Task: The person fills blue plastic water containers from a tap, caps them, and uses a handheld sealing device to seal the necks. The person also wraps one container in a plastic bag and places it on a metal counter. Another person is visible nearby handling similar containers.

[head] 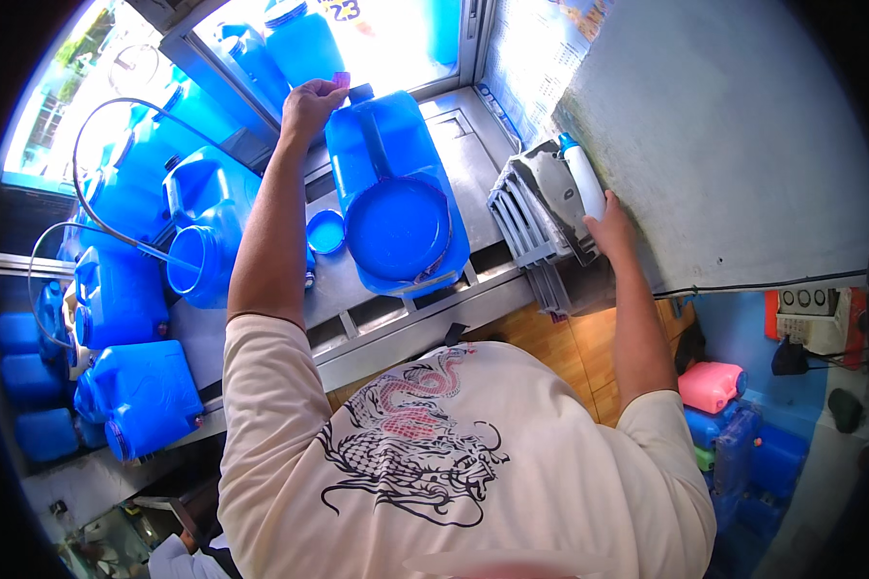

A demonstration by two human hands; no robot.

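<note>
My left hand (310, 107) pinches a small purple plastic piece (342, 79) between thumb and fingertips. It is beside the dark small cap (361, 93) at the far end of a blue water jug (398, 137). This jug stands on the metal counter, its wide round blue lid (398, 230) towards me. My right hand (612, 230) is closed around the lower end of a white cylindrical object with a blue end (583, 174). That object is held beside a grey slatted holder (543, 199) by the wall. A loose blue lid (326, 231) lies left of the jug.
An open blue jug (188, 260) at left has a hose (80, 155) running into its mouth. More blue jugs (141, 398) stand along the left. A grey wall (724, 145) rises at right. Behind me are a pink jug (710, 385) and another person's sleeve (177, 557).
</note>
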